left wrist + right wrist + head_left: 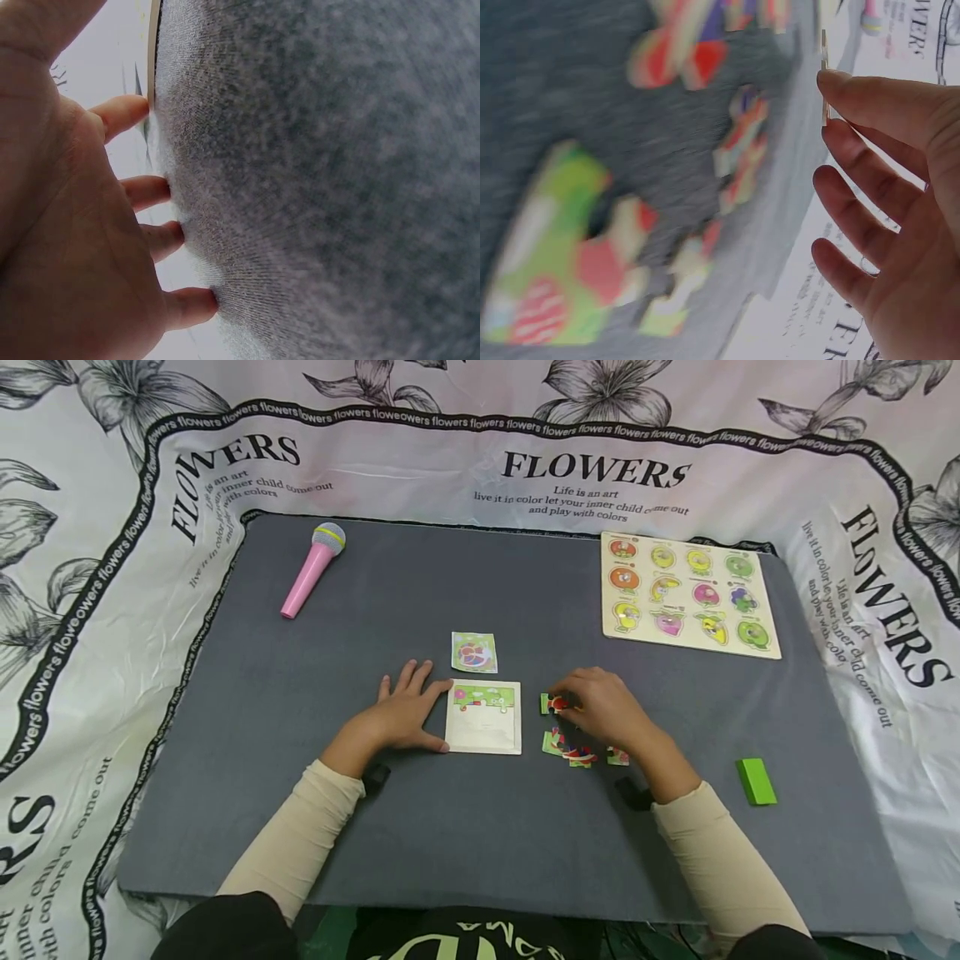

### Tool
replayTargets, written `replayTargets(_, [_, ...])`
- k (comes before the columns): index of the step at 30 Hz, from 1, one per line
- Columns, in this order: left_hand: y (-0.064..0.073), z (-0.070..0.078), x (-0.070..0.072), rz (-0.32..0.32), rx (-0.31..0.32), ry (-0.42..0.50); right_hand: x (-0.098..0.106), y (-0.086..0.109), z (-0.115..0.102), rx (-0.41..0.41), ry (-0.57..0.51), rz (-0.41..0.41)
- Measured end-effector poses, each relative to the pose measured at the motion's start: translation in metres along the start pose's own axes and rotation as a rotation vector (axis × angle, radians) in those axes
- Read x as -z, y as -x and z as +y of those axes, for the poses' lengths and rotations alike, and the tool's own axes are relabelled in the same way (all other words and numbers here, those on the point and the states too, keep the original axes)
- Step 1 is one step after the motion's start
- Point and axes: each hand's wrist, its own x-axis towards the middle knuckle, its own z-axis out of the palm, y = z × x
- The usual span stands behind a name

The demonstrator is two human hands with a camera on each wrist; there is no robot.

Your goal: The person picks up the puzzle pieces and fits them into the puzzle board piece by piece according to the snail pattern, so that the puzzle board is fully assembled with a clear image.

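My left hand (401,710) lies with fingers spread at the left side of a small white puzzle board (483,731), index finger and thumb touching its edge. Along the board's top runs a strip of fitted green puzzle pieces (487,696); the lower part is bare. In the left wrist view, the fingertips (196,306) rest on the grey cloth. My right hand (603,710) pinches a thin puzzle piece (825,105) between thumb and finger, seen edge-on in the right wrist view. Several loose colourful pieces (580,755) lie beneath and beside this hand.
Just above the board lies a small picture card (474,652). A pink toy microphone (311,568) is at the back left, a wooden fruit board (690,595) at the back right. A green block (756,781) sits on the right of the grey table (480,843).
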Motion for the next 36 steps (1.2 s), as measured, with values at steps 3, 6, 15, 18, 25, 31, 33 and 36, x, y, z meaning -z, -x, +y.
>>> replayTargets(3, [0.001, 0.0, 0.002, -0.004, -0.006, 0.002, 0.004, -0.007, -0.007, 0.021, -0.004, 0.012])
replayTargets(6, [0.001, 0.0, 0.002, -0.006, -0.001, 0.003, 0.003, -0.016, -0.02, 0.067, -0.015, 0.017])
replayTargets(15, [-0.002, 0.0, 0.001, -0.022, 0.011, -0.007, -0.024, -0.038, -0.058, 0.203, -0.048, 0.035])
replayTargets(18, [-0.002, -0.001, 0.002, -0.025, 0.016, -0.01, -0.033, -0.045, -0.068, 0.226, -0.032, 0.042])
replayTargets(25, [-0.003, -0.002, 0.001, -0.026, 0.021, -0.021, -0.046, -0.051, -0.08, 0.228, 0.001, 0.052])
replayTargets(31, [-0.003, -0.002, 0.001, -0.025, 0.023, -0.028, -0.051, -0.051, -0.083, 0.224, 0.055, 0.054])
replayTargets(33, [-0.003, -0.002, 0.001, -0.023, 0.025, -0.03, -0.051, -0.051, -0.084, 0.226, 0.086, 0.052])
replayTargets(36, [-0.003, -0.001, 0.002, -0.02, 0.025, -0.028, -0.051, -0.052, -0.087, 0.229, 0.135, 0.049])
